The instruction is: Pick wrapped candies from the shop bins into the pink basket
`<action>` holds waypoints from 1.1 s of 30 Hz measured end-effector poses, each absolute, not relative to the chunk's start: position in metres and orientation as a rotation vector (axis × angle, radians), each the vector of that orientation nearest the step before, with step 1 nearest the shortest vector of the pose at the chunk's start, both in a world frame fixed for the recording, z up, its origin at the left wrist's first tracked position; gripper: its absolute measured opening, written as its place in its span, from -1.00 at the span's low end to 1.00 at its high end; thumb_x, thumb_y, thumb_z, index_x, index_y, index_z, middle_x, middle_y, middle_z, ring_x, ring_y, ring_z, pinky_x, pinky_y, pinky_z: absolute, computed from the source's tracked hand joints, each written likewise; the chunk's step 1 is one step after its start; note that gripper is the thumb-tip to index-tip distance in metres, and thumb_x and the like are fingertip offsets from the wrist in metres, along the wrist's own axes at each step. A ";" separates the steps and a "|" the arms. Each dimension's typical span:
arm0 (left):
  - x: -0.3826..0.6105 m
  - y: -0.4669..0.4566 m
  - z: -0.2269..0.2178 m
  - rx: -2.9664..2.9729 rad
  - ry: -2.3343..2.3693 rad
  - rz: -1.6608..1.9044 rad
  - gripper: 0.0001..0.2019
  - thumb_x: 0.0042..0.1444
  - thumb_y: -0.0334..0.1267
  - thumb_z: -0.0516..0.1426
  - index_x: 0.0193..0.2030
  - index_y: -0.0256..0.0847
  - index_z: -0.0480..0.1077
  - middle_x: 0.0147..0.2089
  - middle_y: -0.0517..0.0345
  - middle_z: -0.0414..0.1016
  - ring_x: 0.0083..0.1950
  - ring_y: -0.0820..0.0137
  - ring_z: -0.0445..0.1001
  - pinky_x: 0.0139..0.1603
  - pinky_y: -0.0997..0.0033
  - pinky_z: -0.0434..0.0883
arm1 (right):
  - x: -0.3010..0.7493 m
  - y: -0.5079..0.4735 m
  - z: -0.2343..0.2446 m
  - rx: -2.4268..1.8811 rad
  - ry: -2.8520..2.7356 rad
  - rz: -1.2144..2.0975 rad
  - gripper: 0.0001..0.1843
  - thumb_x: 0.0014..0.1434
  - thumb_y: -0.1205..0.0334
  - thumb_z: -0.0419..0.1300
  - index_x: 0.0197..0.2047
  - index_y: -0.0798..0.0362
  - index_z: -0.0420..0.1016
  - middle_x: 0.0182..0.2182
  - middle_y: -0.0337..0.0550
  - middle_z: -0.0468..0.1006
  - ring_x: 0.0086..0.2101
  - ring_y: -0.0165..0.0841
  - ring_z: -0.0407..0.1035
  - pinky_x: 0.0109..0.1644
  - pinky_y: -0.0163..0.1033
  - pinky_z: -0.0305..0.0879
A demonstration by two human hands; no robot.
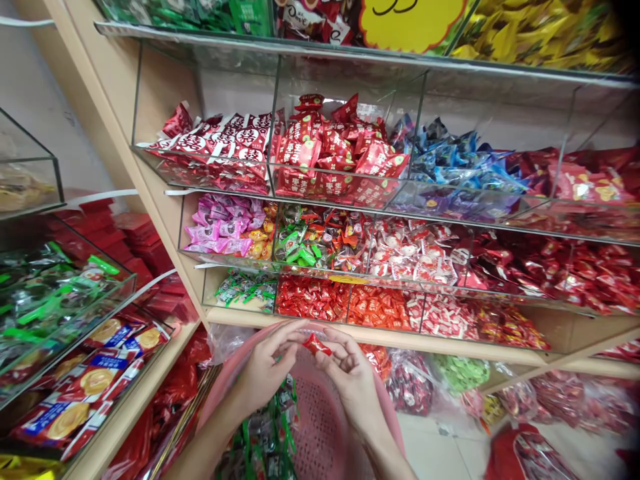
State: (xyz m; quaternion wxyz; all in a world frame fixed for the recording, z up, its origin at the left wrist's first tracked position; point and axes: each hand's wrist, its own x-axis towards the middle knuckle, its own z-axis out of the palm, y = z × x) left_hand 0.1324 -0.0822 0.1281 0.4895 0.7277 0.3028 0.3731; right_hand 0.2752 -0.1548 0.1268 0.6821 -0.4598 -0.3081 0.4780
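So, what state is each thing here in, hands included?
Small red wrapped candy, held; seal unclear
Right bare hand, pinching the candy
Left bare hand, fingers curled beside it; contact unclear
Pink perforated plastic basket, partly filled with green wrapped packets
Clear-panelled shelf bins, stocked with wrapped sweets

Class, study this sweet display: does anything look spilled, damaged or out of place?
Nothing looks plainly spilled or damaged. Mildly odd: a red bag sits down by the floor tiles, off the shelves.
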 end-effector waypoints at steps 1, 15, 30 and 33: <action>0.132 -0.083 0.129 1.749 0.737 0.909 -0.63 0.15 -0.32 0.00 0.12 -0.12 0.29 0.01 0.09 0.46 0.00 0.41 0.44 0.04 0.39 0.40 | 0.275 -0.154 0.126 -1.035 -0.700 1.051 -0.53 -0.07 0.18 0.36 -0.07 -0.01 0.37 -0.35 -0.22 0.56 -0.30 -0.38 0.43 -0.22 -0.30 0.34; 0.143 -0.086 0.152 1.467 0.778 0.875 -0.71 -0.01 -0.17 0.20 -0.12 -0.19 0.44 -0.21 0.15 0.54 -0.23 0.39 0.48 -0.17 0.41 0.43 | 0.270 -0.161 0.137 -1.013 -0.616 1.181 -0.66 0.00 0.06 0.30 -0.20 0.09 0.49 -0.31 -0.13 0.58 -0.37 -0.36 0.46 -0.23 -0.23 0.41; 0.136 -0.090 0.168 1.249 0.730 0.709 -0.71 -0.06 -0.27 0.24 -0.15 -0.23 0.40 -0.19 0.13 0.46 -0.16 0.43 0.40 -0.12 0.46 0.33 | 0.265 -0.172 0.146 -1.036 -0.548 1.182 -0.70 0.01 0.01 0.28 -0.41 0.10 0.45 -0.53 -0.20 0.49 -0.41 -0.32 0.48 -0.35 -0.27 0.43; 0.135 -0.090 0.169 1.232 0.696 0.691 -0.68 -0.05 -0.26 0.24 -0.11 -0.22 0.38 -0.20 0.13 0.45 -0.16 0.43 0.39 -0.13 0.46 0.32 | 0.265 -0.173 0.145 -1.033 -0.551 1.170 -0.71 0.02 0.02 0.28 -0.40 0.10 0.46 -0.54 -0.21 0.49 -0.42 -0.33 0.47 -0.34 -0.26 0.43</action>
